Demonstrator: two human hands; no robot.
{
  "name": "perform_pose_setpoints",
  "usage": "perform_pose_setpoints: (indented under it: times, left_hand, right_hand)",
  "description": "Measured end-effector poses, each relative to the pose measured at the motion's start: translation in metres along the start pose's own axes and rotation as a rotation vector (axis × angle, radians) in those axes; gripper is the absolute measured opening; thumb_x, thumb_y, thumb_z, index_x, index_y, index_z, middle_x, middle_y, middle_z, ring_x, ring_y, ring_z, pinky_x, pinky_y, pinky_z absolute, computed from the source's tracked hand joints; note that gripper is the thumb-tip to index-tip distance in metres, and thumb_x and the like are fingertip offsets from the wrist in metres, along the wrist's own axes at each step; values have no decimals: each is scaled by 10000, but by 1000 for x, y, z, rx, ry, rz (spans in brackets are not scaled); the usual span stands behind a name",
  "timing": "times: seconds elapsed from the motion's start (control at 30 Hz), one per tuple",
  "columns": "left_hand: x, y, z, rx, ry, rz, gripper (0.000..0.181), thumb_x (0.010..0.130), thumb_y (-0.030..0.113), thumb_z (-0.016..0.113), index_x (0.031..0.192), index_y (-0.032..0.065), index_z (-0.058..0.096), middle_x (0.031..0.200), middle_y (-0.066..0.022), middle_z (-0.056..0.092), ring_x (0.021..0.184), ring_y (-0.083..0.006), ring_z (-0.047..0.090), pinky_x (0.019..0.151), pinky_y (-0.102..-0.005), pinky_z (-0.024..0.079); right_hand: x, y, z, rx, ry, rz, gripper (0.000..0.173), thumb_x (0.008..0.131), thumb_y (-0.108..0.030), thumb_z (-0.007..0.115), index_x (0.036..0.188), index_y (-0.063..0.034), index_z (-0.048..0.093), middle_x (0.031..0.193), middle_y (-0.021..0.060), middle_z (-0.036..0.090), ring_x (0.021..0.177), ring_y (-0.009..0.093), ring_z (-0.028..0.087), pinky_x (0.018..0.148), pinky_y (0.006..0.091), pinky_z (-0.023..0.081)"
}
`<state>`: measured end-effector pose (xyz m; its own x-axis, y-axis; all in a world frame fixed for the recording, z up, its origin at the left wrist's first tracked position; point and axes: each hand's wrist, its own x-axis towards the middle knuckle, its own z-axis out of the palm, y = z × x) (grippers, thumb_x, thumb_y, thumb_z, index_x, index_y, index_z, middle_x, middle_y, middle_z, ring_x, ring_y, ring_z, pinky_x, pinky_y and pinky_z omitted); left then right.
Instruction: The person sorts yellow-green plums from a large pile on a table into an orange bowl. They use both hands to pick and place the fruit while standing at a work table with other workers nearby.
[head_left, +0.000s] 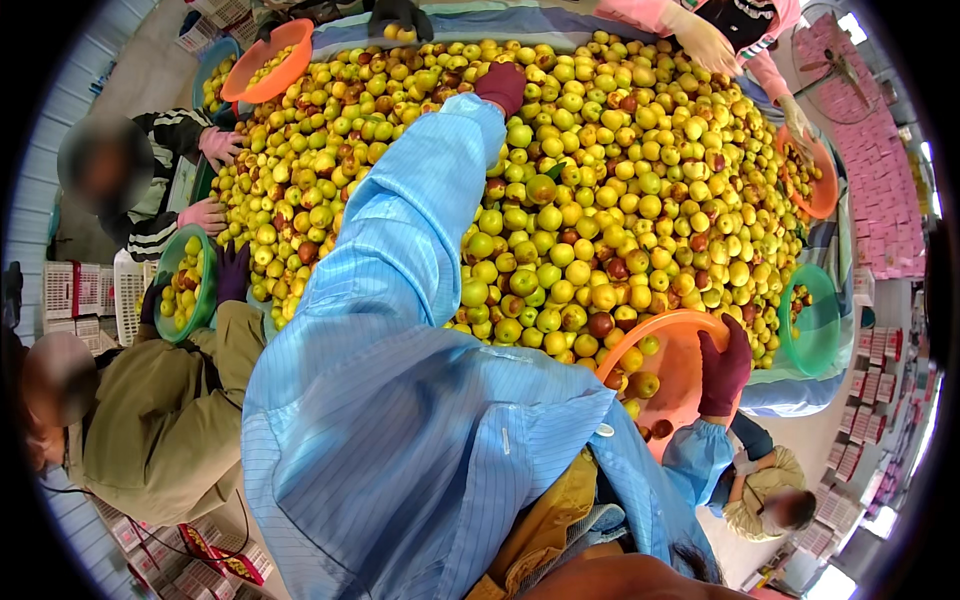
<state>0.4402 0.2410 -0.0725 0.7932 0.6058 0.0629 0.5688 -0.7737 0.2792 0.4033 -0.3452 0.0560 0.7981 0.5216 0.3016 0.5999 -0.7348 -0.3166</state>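
A large heap of yellow-green jujubes (570, 217), many with red-brown patches, spreads in front of me. My left hand (501, 86), in a maroon glove, reaches to the far part of the heap. Its fingers are down among the fruit, and whether they grip any is hidden. At the near right, my right hand (726, 364), also gloved in maroon, holds the rim of an orange plastic basin (675, 375). The basin is tilted against the edge of the heap. Several jujubes, green and brown, lie inside it.
Co-workers' gloved hands (217, 146) work around the heap. Another orange basin (300, 64) and a green basin (187, 300) stand left; a second green basin (814, 322) is right. Striped cloth (795, 394) edges the heap. Crates (75, 292) stack beyond.
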Motion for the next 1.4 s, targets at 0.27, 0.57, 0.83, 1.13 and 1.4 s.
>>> perform_pose_setpoints:
  times: [0.27, 0.57, 0.83, 1.13, 1.4]
  left_hand:
    - [-112, 14, -19, -715, 37, 80, 392, 835, 415, 673, 908, 31, 684, 848, -135, 698, 785, -269, 668, 718, -398, 518]
    - [-299, 120, -54, -1324, -311, -4, 183, 926, 267, 654, 925, 85, 639, 756, 26, 584, 648, -76, 528, 627, -247, 440]
    - [-358, 149, -114, -1718, -840, -119, 389, 994, 120, 451, 1374, 73, 518, 1258, -40, 586, 869, -110, 573, 682, -252, 476]
    - [-401, 185, -129, -1429, -835, 414, 242, 909, 22, 594, 1139, 55, 663, 1174, -34, 645, 855, -101, 615, 724, -254, 510]
    - [-411, 228, -94, -863, -495, 1048, 385, 806, 52, 698, 1186, 79, 643, 1206, -80, 605, 1063, -287, 600, 835, -363, 525]
  right_hand:
    - [3, -7, -2, -33, -5, 28, 441, 769, -216, 781, 1152, -58, 632, 1082, 129, 665, 1010, 342, 624, 869, 404, 498]
    - [0, 4, -3, -1, -72, 100, 456, 807, -277, 761, 1169, -27, 640, 1114, 158, 684, 1028, 332, 646, 892, 395, 502]
    - [-10, 23, 2, 17, -117, 46, 442, 820, -355, 725, 1140, -63, 639, 1045, 186, 673, 990, 386, 629, 824, 446, 500]
    - [-41, 13, -22, 51, -117, 200, 426, 818, -352, 724, 1146, -94, 639, 1009, 155, 694, 965, 358, 649, 803, 437, 510]
    - [-53, 16, -24, 52, -139, 239, 446, 823, -350, 720, 1186, -105, 638, 1034, 150, 696, 973, 344, 653, 812, 424, 511]
